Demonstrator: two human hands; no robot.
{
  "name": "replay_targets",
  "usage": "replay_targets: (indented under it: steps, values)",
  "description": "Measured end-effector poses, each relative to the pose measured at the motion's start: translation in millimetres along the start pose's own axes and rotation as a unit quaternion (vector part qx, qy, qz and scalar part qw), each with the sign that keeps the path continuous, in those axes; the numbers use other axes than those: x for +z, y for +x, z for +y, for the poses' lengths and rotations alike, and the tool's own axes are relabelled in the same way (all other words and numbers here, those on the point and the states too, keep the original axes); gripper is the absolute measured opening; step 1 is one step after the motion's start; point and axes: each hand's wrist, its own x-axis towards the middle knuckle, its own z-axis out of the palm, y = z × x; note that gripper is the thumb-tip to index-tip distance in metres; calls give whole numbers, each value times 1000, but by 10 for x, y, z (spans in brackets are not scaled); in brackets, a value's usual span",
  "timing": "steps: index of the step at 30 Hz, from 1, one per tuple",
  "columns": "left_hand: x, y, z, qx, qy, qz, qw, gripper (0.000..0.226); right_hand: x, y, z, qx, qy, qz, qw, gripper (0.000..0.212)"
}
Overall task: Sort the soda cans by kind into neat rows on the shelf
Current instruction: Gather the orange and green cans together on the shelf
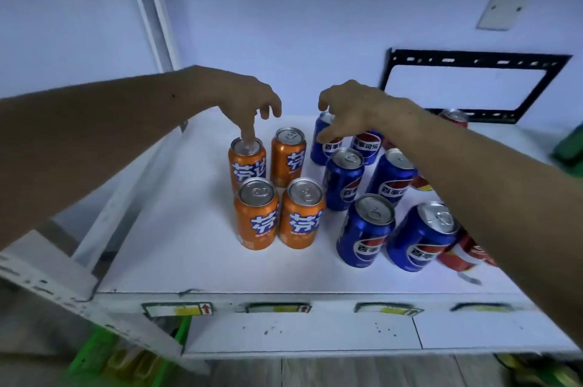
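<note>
Several orange cans stand in a two-by-two block on the white shelf (176, 229). My left hand (249, 102) hovers over the back left orange can (247, 166), one fingertip resting on its lid, the other fingers spread. To the right stand several blue cans in two rows. My right hand (350, 109) reaches over the back left blue can (321, 147), fingers loosely curved around its top; a firm grip cannot be told. Red cans (463, 255) show partly behind my right forearm, and one red can (454, 117) stands at the back.
A black metal frame (473, 61) leans on the wall behind the shelf. Something green (571, 147) sits at the shelf's far right edge. A white upright post (151, 8) rises at the back left. Green crates (104, 355) lie below the shelf.
</note>
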Motion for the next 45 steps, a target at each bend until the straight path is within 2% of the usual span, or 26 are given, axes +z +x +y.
replay_targets:
  steps: [2,7,12,18,21,28,33,37,42,44,45]
  values:
    - [-199,61,89,18,1,25,1000,71,-104,-194,210,14,-5,20,1000,69]
    - [-744,297,849,102,-28,88,990,64,-261,-797,1022,78,-30,52,995,67]
    - [-1206,661,2071,188,-13,114,976,62,-287,-1647,2139,162,-67,62,983,69]
    - [-1585,1117,3853,261,-39,140,954,59,-194,-2771,3629,264,-88,37,960,55]
    - [-1682,1412,4649,292,-51,149,943,56,-98,-3164,4314,285,-95,36,953,50]
    - [-1756,2326,5980,332,-61,135,932,59,375,-3576,5789,319,-68,10,945,58]
    - [-1865,3086,6577,325,-78,149,930,58,724,-3594,6736,321,-48,-3,946,54]
    - [-1949,3631,6840,283,-128,164,936,68,992,-3496,7325,318,67,32,945,78]
    - [-1940,4253,7109,209,-147,161,953,87,1315,-3224,7943,265,161,42,950,104]
    - [-1914,4417,7210,182,-154,146,960,92,1386,-3143,8093,236,217,27,947,102]
    - [-1891,4488,7262,172,-151,138,964,93,1418,-3115,8152,220,245,21,944,94]
